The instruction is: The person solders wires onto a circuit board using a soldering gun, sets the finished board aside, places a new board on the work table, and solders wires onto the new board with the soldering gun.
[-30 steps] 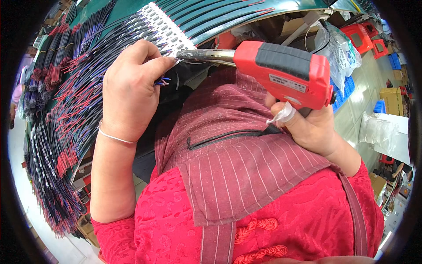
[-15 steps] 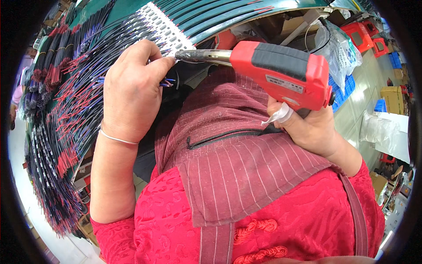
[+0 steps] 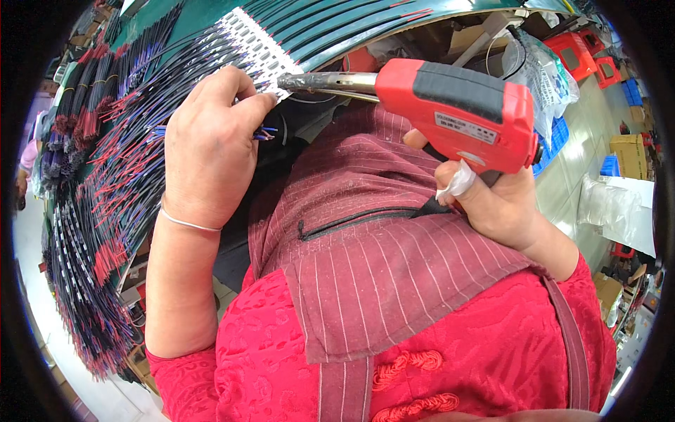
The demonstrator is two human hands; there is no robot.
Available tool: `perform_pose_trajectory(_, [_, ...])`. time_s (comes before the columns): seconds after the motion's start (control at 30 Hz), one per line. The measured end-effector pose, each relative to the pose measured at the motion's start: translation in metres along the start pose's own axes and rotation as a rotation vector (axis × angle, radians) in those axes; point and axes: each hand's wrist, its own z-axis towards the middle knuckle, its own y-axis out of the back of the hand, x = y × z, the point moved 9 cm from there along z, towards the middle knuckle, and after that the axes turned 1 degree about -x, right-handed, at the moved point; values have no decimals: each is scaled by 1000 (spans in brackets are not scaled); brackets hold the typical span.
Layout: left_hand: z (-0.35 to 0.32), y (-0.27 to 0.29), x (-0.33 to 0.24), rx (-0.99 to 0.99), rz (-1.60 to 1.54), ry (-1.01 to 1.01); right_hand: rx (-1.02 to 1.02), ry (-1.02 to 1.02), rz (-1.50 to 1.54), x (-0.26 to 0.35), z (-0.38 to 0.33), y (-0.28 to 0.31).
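Note:
My right hand (image 3: 496, 204) is closed round the handle of a red and black soldering gun (image 3: 457, 112); white tape wraps its thumb. The gun's dark tip reaches left to the near end of a white slotted strip (image 3: 260, 49), close to my left fingertips. My left hand (image 3: 214, 141) is closed at that strip end, thumb and forefinger together. Short blue and red wire ends (image 3: 266, 132) poke out beneath its palm, so it holds some wires. Many black wires with bare red and blue ends run from the strip. The exact contact at the tip is too small to tell.
Bundles of black and red wires (image 3: 84, 91) lie on the green table (image 3: 330, 35) at the left, and more wires (image 3: 84, 281) hang over its edge. At the right stand a plastic bag (image 3: 538, 77), red bins (image 3: 571, 56), blue crates (image 3: 552, 148) and a cardboard box (image 3: 629, 156).
The soldering gun has shifted slightly right and up, its tip with it. The white strip has moved a little to the left. My left hand has barely moved.

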Motion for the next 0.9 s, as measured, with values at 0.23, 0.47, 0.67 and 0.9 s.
perform_pose_trajectory(0.23, [1,-1,1,14,-34,13,-19,3,-51,1,1,3])
perform_pose_trajectory(0.47, [3,-1,3,41,-58,26,-32,38,-129,-2,0,9])
perform_pose_trajectory(0.67, [2,-2,3,54,-59,38,-28,-40,-140,-3,1,5])
perform_pose_trajectory(0.9, [3,-1,0,47,-36,22,-29,-66,-188,-8,-2,7])
